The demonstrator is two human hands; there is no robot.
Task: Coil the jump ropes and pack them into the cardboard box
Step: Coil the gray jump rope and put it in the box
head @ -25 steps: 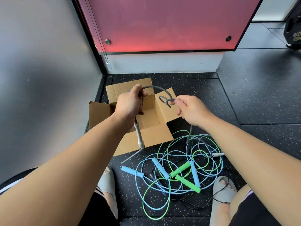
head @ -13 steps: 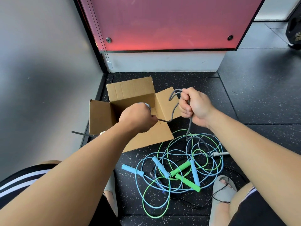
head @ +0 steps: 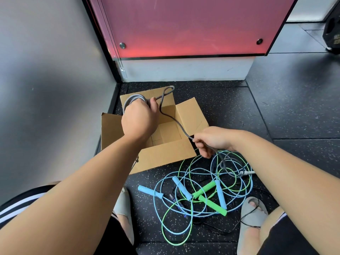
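Rope (head: 134,97), grey, strung between both hands above open cardboard box (head: 165,155). Left hand (head: 138,120) at 11 o'clock from frame centre, over far-left corner of box, fingers curled tight round bundle of grey coils; one loose loop poking out of fist toward 1 o'clock. Right hand (head: 211,139) at 3 o'clock of box, just beside near-right flap, thumb and fingers pinching grey strand; remaining strand dropping toward 5 o'clock into pile (head: 181,187) of tangled blue and green ropes on black speckled floor (head: 276,111). Pile at 5 o'clock of box, just beside it. Blue handles (head: 150,191) and green handles (head: 204,189) crossing mid-pile. White handle tip (head: 248,172) at 3 o'clock of pile, partly behind right forearm. Box flaps folded outward.
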